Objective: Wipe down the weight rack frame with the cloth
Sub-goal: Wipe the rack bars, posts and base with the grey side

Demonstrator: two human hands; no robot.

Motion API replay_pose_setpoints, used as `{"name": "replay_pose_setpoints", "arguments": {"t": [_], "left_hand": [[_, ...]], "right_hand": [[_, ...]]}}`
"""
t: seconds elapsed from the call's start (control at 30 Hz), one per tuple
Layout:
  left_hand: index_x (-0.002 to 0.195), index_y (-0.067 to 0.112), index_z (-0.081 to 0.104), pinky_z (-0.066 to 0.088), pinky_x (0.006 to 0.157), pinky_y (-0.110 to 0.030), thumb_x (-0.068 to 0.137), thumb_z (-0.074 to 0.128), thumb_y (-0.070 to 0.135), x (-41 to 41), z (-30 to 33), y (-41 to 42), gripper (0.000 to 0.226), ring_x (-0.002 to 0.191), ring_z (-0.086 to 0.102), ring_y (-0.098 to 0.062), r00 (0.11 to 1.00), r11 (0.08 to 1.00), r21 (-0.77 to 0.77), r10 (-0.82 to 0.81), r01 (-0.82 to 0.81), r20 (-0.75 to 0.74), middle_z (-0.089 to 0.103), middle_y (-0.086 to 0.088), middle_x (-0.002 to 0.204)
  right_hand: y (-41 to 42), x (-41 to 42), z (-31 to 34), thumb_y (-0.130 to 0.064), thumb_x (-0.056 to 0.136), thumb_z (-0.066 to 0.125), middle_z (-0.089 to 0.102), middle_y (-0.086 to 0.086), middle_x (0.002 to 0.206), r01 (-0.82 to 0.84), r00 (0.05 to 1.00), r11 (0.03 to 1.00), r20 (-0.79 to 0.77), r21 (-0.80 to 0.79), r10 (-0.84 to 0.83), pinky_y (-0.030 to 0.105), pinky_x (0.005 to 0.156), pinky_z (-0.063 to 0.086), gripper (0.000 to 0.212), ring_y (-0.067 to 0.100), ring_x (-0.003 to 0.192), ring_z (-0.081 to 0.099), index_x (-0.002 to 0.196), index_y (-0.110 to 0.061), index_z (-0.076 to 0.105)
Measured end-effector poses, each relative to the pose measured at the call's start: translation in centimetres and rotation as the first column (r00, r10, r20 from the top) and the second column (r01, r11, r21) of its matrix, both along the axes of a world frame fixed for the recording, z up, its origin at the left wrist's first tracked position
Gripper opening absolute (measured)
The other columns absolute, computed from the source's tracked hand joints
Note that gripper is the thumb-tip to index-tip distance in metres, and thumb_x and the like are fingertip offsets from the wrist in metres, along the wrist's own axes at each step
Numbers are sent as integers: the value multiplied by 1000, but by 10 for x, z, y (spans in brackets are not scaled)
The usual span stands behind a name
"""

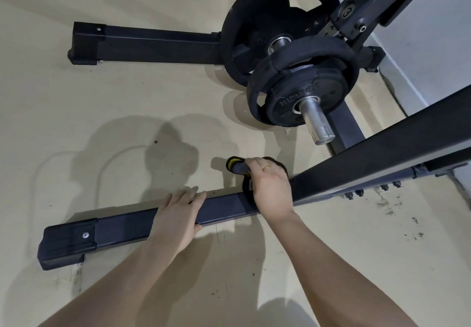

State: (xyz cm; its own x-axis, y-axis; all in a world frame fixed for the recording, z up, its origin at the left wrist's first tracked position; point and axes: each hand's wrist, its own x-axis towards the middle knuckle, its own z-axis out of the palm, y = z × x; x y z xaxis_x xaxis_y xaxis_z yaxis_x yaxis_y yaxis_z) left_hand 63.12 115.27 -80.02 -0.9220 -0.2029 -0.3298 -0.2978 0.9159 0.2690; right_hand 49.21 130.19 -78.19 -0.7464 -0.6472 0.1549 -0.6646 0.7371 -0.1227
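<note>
The right hand (pixel 271 186) gripped the cloth (pixel 235 166) against the base rail (pixel 127 227), whose length ran leftward beneath the flat, empty left hand (pixel 178 214).

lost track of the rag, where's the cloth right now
In the head view the cloth sits centre frame, bunched in the right hand against the near floor bar, just right of the left hand.

This is a gym corner. Round black rubber weight plates (pixel 293 102) sit on a steel peg of a black steel rack frame (pixel 153 43). It stands on a bare beige floor (pixel 127 122) beside a white wall (pixel 433 53).
</note>
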Motion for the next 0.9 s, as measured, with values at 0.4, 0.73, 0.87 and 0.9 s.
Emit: {"name": "replay_pose_setpoints", "arguments": {"t": [0.4,0.73,0.87,0.9], "left_hand": [[149,36,11,36,95,-26,93,53,37,-7,-4,4,70,127,42,-17,1000,996,93,12,-14,16,33,12,148],[149,36,11,38,96,-25,94,52,37,-4,2,3,69,129,39,-15,998,997,76,-4,0,57,34,12,147],[151,30,7,33,104,-29,97,47,31,-2,8,12,67,136,31,-20,993,996,-78,-32,41,110,30,6,150],[151,27,5,27,109,-31,98,44,28,-1,10,16,67,141,23,-22,993,992,-115,-35,49,117,23,4,154]], "right_hand": [[35,15,-46,-10,79,38,68,10,108,-87,996,990,29,113,84,36,94,48,40,31,105,63,107,-8,68],[54,44,-11,11,89,32,43,12,144,50,942,995,327,90,-77,27,114,20,47,24,145,16,133,-1,44],[66,42,26,-8,101,32,54,16,126,41,912,997,404,68,-65,29,96,36,27,27,127,43,121,-2,50],[73,47,35,-12,102,32,57,14,118,32,925,998,377,55,-50,33,88,40,27,27,115,50,119,-3,51]]}}
